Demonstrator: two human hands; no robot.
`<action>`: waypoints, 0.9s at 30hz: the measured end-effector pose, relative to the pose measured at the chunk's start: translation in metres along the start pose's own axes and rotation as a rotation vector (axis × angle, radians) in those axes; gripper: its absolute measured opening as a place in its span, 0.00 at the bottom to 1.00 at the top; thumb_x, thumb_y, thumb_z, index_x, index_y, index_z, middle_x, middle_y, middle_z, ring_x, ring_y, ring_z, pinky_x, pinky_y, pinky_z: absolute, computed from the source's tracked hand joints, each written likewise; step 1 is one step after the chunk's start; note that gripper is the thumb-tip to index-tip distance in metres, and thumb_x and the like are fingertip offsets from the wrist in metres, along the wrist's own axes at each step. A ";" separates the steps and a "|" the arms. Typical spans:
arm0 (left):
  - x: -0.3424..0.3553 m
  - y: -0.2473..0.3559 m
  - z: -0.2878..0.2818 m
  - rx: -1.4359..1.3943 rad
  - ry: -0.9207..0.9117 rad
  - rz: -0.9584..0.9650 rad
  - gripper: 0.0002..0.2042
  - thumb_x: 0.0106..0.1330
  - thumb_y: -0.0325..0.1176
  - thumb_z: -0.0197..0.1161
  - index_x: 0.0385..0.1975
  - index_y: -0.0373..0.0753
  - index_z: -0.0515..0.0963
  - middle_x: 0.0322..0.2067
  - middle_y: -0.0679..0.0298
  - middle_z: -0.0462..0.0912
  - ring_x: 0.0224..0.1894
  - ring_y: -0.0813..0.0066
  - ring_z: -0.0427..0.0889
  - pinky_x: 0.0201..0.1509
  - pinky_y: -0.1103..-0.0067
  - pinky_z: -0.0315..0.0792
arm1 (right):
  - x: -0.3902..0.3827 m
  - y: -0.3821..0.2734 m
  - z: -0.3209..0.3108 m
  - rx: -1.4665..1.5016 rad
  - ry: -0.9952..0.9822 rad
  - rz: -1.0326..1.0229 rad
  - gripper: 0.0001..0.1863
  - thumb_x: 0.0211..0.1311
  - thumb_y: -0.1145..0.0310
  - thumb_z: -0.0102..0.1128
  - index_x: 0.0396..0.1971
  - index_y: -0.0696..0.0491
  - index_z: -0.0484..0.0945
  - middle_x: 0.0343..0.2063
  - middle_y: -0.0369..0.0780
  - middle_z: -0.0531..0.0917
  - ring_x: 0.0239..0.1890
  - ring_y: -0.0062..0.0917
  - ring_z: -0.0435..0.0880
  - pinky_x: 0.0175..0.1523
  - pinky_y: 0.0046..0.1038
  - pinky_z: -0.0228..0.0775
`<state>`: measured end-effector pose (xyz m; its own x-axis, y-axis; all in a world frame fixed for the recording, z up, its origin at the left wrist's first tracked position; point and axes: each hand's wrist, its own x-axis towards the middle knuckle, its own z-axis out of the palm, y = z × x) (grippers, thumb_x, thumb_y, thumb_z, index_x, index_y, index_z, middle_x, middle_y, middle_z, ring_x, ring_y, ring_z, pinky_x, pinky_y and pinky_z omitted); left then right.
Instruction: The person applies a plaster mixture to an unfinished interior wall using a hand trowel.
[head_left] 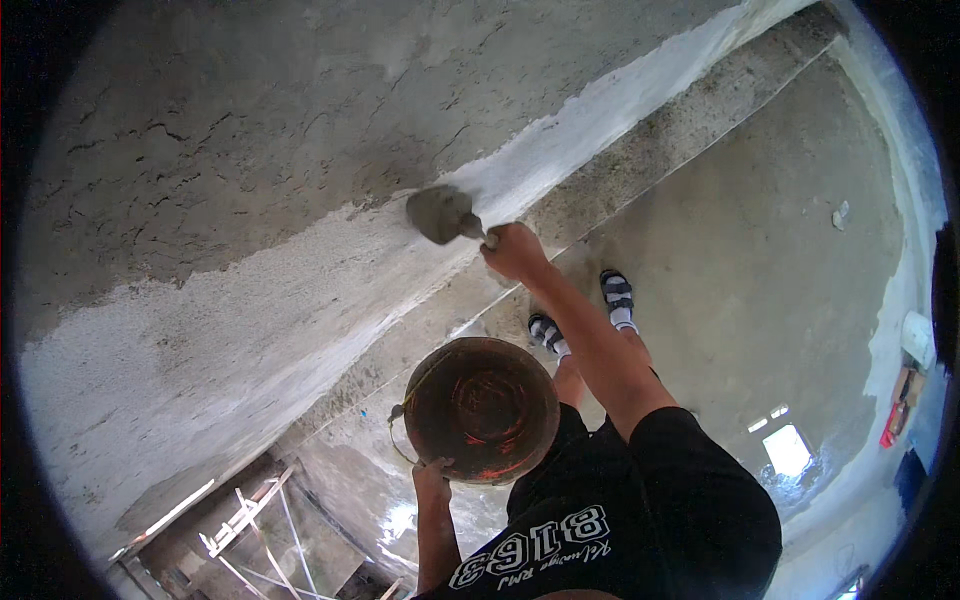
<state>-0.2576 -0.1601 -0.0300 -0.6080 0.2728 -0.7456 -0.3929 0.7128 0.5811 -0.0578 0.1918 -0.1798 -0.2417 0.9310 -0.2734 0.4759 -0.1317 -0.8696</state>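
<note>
My right hand (515, 251) is closed around the handle of a trowel (438, 214). The trowel's rounded blade is coated in wet grey mortar and sits against or just off the wall, where fresh plaster meets the whitish band; I cannot tell whether it touches. My left hand (432, 478) grips the rim of a round, dark bucket (425, 395) held in front of my legs. Orange-red scrapes and a thin dried film show inside the bucket. Its thin wire handle (395, 440) hangs over the left side.
Cracked grey plaster (200, 130) covers the upper wall. A raised ledge (690, 120) runs along its base. My sandaled feet (618, 290) stand on the concrete floor (760, 270). Lower left is a pale frame (245, 520); at far right, a red item (890, 425).
</note>
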 end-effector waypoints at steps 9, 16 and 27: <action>0.001 0.011 0.012 -0.002 0.002 -0.002 0.16 0.43 0.13 0.54 0.36 0.28 0.71 0.33 0.57 0.77 0.34 0.68 0.78 0.39 0.76 0.73 | -0.006 0.065 -0.004 0.097 0.426 0.089 0.16 0.46 0.60 0.60 0.31 0.56 0.81 0.23 0.52 0.80 0.28 0.46 0.81 0.35 0.39 0.74; 0.004 0.009 0.009 0.065 0.032 -0.016 0.17 0.44 0.13 0.55 0.38 0.28 0.71 0.32 0.58 0.78 0.33 0.68 0.78 0.38 0.76 0.72 | 0.068 0.091 -0.004 0.329 0.379 0.252 0.14 0.46 0.63 0.58 0.25 0.61 0.78 0.19 0.53 0.77 0.26 0.46 0.80 0.32 0.39 0.69; 0.011 0.013 0.016 0.047 0.030 -0.027 0.15 0.45 0.13 0.55 0.35 0.29 0.72 0.32 0.60 0.77 0.33 0.69 0.78 0.39 0.77 0.72 | 0.043 0.096 -0.019 0.484 0.317 0.278 0.16 0.48 0.63 0.59 0.29 0.62 0.78 0.23 0.52 0.81 0.30 0.41 0.82 0.35 0.38 0.71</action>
<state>-0.2586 -0.1381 -0.0362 -0.6184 0.2342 -0.7501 -0.3766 0.7494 0.5445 -0.0059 0.2260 -0.2673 0.1328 0.8855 -0.4452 0.0315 -0.4527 -0.8911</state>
